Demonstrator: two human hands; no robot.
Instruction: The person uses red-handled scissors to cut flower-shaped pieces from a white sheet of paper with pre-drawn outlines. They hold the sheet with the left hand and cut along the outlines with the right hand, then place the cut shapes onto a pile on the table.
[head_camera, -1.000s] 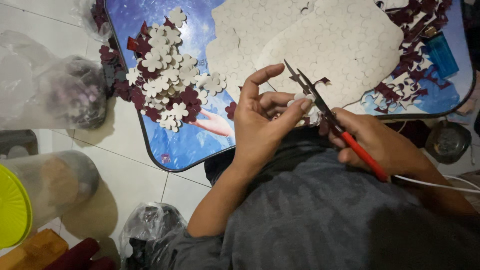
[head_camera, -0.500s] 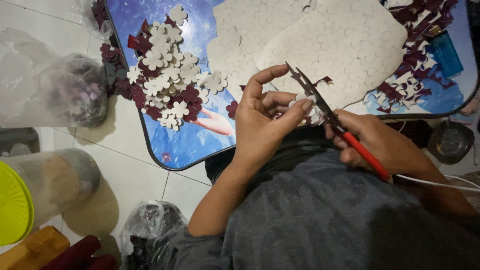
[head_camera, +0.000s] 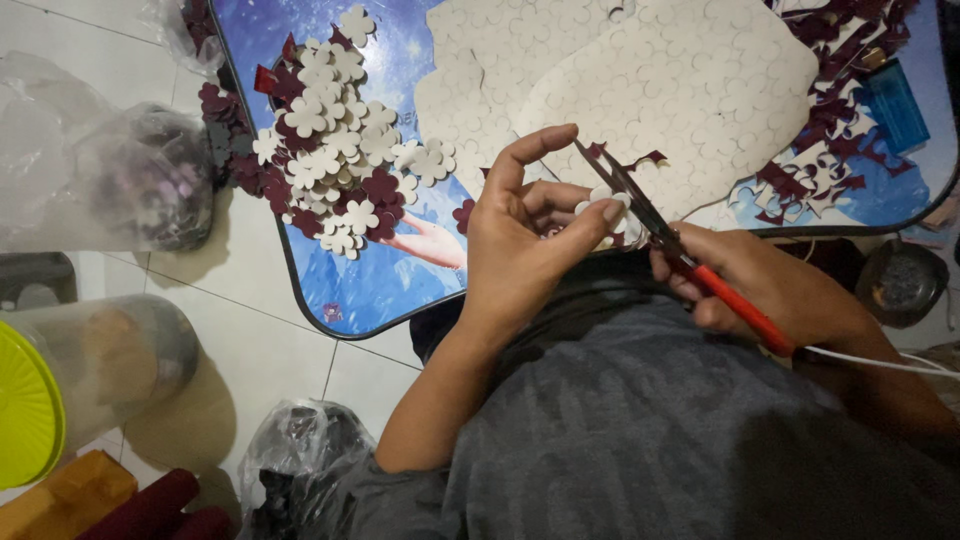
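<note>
My left hand (head_camera: 525, 240) pinches a small white flower-shaped cutout (head_camera: 612, 212) between thumb and fingers. My right hand (head_camera: 770, 290) grips red-handled scissors (head_camera: 670, 240), whose blades cross the cutout with a dark maroon scrap at their tip. Both hands hover over my lap in grey fabric, just in front of a low blue picture-printed table (head_camera: 380, 290). A pile of white and maroon flower cutouts (head_camera: 335, 150) lies on the table's left part. White sheets marked with flower outlines (head_camera: 680, 90) lie further back.
Maroon offcuts (head_camera: 840, 110) litter the table's right side. On the tiled floor at left stand clear plastic bags (head_camera: 110, 170), a clear jar with a lime-green lid (head_camera: 30, 410), and a dark bag (head_camera: 300, 460). A thin white cable (head_camera: 880, 362) crosses my right forearm.
The hands and scissors have barely shifted; the blades sit slightly differently on the cutout. Nothing else has moved.
</note>
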